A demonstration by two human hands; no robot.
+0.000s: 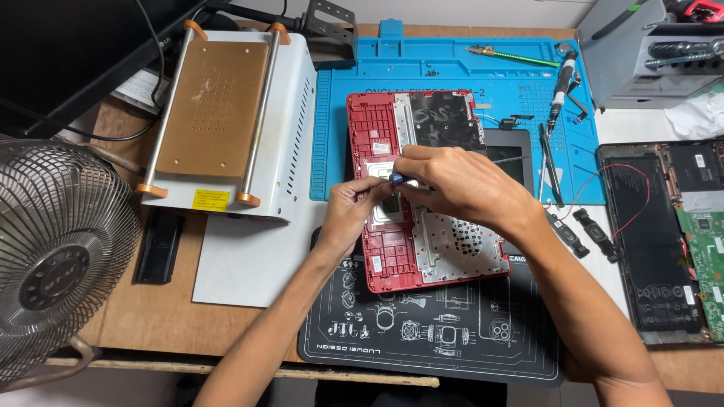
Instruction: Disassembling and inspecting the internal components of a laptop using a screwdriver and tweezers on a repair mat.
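Observation:
A red laptop shell [392, 252] lies open-side up across a blue work mat [467, 75] and a black printed mat [437, 332]. My right hand [460, 185] reaches over its middle, gripping a small blue-handled tool [397, 179] pointed down at the shell's inner plate. My left hand [354, 211] rests on the shell's left edge, fingertips pinching at the same spot beside the tool tip. What lies under the fingers is hidden.
A white heating plate machine [226, 113] stands left of the mat. A wire fan [53, 256] sits at the far left. A second opened laptop base [667, 234] with a green board lies right. Two small black speakers [584, 234], a screwdriver [562, 90] and tweezers [550, 162] lie between.

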